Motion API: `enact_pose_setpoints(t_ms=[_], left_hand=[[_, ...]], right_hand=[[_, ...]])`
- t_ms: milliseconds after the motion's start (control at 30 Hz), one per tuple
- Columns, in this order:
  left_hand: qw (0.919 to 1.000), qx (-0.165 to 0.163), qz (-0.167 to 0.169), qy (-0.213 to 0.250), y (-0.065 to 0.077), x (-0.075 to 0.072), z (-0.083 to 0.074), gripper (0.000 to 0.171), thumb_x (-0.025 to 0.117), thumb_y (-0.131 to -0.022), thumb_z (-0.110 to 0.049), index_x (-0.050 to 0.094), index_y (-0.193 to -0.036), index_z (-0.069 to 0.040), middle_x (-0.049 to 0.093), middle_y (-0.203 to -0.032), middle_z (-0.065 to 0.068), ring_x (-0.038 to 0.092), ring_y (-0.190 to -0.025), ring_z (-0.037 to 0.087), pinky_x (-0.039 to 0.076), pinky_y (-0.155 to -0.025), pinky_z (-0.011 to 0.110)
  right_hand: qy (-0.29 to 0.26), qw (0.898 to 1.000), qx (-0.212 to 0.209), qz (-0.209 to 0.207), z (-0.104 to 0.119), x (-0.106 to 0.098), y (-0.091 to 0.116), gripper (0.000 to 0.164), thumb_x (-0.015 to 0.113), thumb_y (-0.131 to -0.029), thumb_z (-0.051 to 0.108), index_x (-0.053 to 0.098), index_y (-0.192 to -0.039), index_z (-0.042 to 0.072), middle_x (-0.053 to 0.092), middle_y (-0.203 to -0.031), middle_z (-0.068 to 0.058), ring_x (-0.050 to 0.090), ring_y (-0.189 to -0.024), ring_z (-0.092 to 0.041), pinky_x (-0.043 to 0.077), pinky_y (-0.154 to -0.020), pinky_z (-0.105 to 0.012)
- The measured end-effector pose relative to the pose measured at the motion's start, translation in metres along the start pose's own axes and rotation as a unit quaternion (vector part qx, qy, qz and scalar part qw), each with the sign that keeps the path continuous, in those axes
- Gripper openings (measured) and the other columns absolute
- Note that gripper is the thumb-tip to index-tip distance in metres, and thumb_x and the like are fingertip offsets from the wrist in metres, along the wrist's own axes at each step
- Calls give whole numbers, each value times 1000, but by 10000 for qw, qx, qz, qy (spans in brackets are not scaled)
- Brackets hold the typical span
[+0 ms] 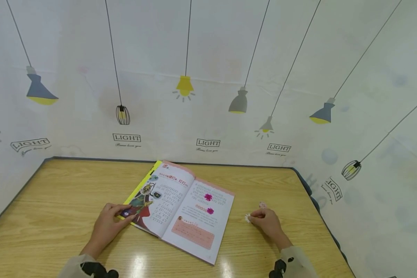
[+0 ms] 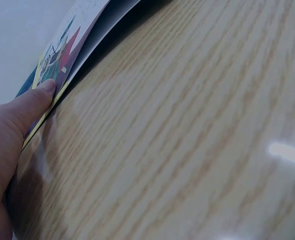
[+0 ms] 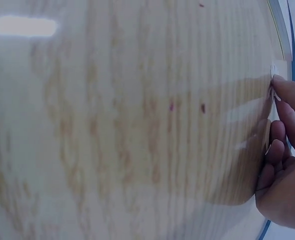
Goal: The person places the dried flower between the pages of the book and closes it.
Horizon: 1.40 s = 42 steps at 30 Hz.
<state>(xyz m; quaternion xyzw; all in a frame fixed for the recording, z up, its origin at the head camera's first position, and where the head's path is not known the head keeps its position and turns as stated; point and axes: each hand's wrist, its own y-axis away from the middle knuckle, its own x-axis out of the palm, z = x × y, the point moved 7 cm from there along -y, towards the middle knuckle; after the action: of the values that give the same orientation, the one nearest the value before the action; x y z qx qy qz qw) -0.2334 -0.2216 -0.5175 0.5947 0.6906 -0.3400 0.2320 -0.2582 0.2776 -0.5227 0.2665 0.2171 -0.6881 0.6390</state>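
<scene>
An open book (image 1: pixel 180 208) lies at an angle on the wooden table, its left page illustrated. On its right page sit two magenta flower-shaped pieces, an upper piece (image 1: pixel 208 197) and a lower piece (image 1: pixel 210 211). My left hand (image 1: pixel 107 226) rests on the book's lower left edge, the thumb (image 2: pixel 35 100) lying on the picture in the left wrist view. Right of the book, my right hand (image 1: pixel 268 223) pinches a small white flower-shaped piece (image 1: pixel 247 218) between thumb and fingertip. A small pale pink piece (image 1: pixel 262 204) lies just beyond that hand.
The wood-grain table (image 1: pixel 90 173) has a dark edge and meets a pale wall covering (image 1: pixel 160 116) printed with hanging lamps at the back and sides. Tiny dark red specks (image 3: pixel 203 108) lie on the tabletop near the right hand.
</scene>
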Motion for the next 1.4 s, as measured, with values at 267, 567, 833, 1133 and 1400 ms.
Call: enact_pose_setpoints(t_ms=[267,567,833,1133,1400], left_hand=[[9999,-61,96,-19,0,1,1,46,74,-79,-33,66,-113,-3,49,-98,12,46,-82,21,37,-69,36],[9999,-83,144,-32,0,2,1,47,73,-80,-35,66,-113,-3,49,-99,12,46,-83,21,37,-69,36],[9998,-100,172,-26,0,2,2,47,73,-80,-35,65,-114,-3,48,-99,12,46,-82,21,36,-69,35],[9998,-117,163,-28,0,2,1,47,73,-80,-34,65,-115,-4,48,-100,12,44,-82,21,35,-68,35],[9998,-94,145,-25,1,2,0,46,73,-80,-33,65,-114,-3,48,-99,12,44,-81,21,34,-68,35]], right_hand=[[-13,9999,106,1,-2,0,-1,13,75,-78,12,70,-83,2,63,-80,-3,54,-72,-14,43,-67,-30],[-189,9994,283,49,1,-1,1,11,74,-79,11,70,-83,1,63,-81,-4,53,-76,-15,42,-68,-30],[-337,9992,206,106,4,-3,-2,13,75,-78,10,70,-82,-1,65,-80,-4,55,-73,-14,44,-66,-28],[-257,9995,31,194,22,-2,-5,16,75,-78,13,71,-85,-1,65,-79,-4,55,-71,-15,45,-65,-29],[-250,9993,-93,281,44,7,-9,14,75,-78,14,71,-83,2,63,-78,-3,53,-71,-15,43,-62,-30]])
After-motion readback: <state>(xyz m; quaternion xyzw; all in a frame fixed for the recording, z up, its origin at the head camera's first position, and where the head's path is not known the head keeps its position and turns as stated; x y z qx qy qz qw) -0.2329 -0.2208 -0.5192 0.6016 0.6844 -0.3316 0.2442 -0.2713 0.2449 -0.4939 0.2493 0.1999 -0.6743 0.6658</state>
